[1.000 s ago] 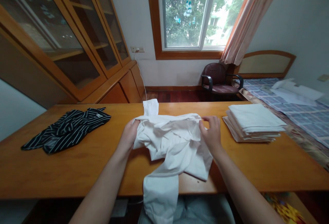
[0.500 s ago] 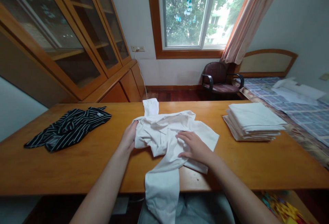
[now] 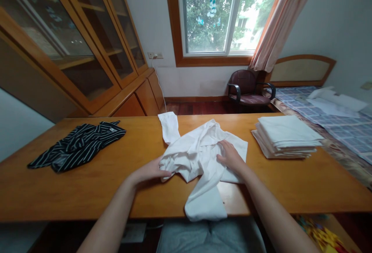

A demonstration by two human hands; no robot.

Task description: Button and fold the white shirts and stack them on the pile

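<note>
A crumpled white garment [image 3: 200, 156] lies in the middle of the wooden table [image 3: 87, 187], one sleeve trailing over the near edge. My left hand [image 3: 151, 172] pinches the garment's lower left edge, fingers closed on the cloth. My right hand [image 3: 231, 158] rests on the right part of the garment, fingers bent and pressing into the folds. Another white sleeve points toward the far edge of the table.
A black striped shirt [image 3: 77, 144] lies bunched at the table's left. A stack of folded white cloths [image 3: 287, 136] sits at the right. Behind are glass-door cabinets [image 3: 72, 43], a dark chair [image 3: 247, 88], a window and a bed [image 3: 334, 117].
My left hand slid down and right along the garment's edge. The hanging sleeve has been drawn up onto the table. My right hand shifted up and right on the cloth.
</note>
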